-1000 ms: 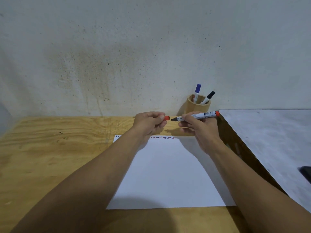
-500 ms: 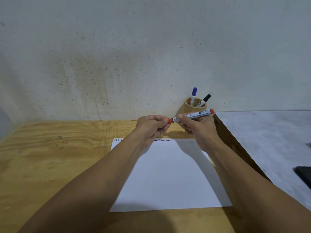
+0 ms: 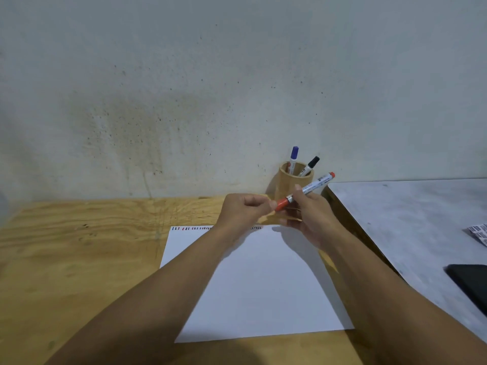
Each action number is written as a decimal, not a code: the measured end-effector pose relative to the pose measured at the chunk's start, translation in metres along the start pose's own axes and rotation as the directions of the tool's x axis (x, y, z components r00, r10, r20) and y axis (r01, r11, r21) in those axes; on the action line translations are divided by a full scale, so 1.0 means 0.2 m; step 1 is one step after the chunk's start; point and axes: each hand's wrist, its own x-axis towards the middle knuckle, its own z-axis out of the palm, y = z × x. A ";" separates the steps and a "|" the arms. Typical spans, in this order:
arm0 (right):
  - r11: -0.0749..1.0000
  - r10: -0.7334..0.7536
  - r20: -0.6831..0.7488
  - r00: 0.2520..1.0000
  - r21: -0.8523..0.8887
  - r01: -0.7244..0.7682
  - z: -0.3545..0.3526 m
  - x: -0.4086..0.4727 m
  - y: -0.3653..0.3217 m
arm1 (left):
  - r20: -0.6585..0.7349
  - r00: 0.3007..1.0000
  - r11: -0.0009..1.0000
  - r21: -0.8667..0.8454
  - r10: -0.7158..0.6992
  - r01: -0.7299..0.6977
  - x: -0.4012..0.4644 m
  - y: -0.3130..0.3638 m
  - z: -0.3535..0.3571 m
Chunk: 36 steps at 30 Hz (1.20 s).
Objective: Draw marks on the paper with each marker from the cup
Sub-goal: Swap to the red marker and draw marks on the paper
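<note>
My right hand [image 3: 311,214] holds a red marker [image 3: 307,190] by its white barrel, tilted up to the right, with the red cap on its lower left end. My left hand [image 3: 243,210] is closed, its fingertips touching or just beside the cap; I cannot tell whether it grips it. Both hands hover over the far edge of a white paper [image 3: 258,283], which carries a row of short red, blue and black marks along its top edge. Behind the hands a wooden cup [image 3: 290,180] against the wall holds a blue marker [image 3: 293,155] and a black marker [image 3: 311,165].
The paper lies on a plywood table [image 3: 79,254]. A grey marbled surface [image 3: 411,219] adjoins on the right, with a black flat object [image 3: 469,283] and a printed packet [image 3: 478,233] at its right edge. A stained wall stands behind.
The red cap, held apart from the bare tip a second ago, is now on the marker. The marker has tilted up to the right.
</note>
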 end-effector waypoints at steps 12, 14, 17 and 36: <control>0.697 -0.354 -0.145 0.924 -0.700 0.157 -0.36 0.05 -0.46 | 0.319 0.843 0.458 0.728 0.433 -0.511 0.13 0.07 0.04; 0.624 -0.384 -0.131 0.914 -0.766 0.152 -0.38 0.09 -0.53 | 0.366 0.815 0.407 0.728 0.449 -0.552 0.15 0.07 0.07; 0.537 -0.384 -0.088 0.919 -0.831 0.145 -0.36 0.14 -0.60 | 0.381 0.809 0.381 0.737 0.449 -0.559 0.18 0.08 0.12; 0.347 -0.477 0.031 0.878 -0.911 0.221 -0.17 0.45 -0.47 | 0.350 0.791 0.394 0.722 0.501 -0.569 0.20 0.09 0.16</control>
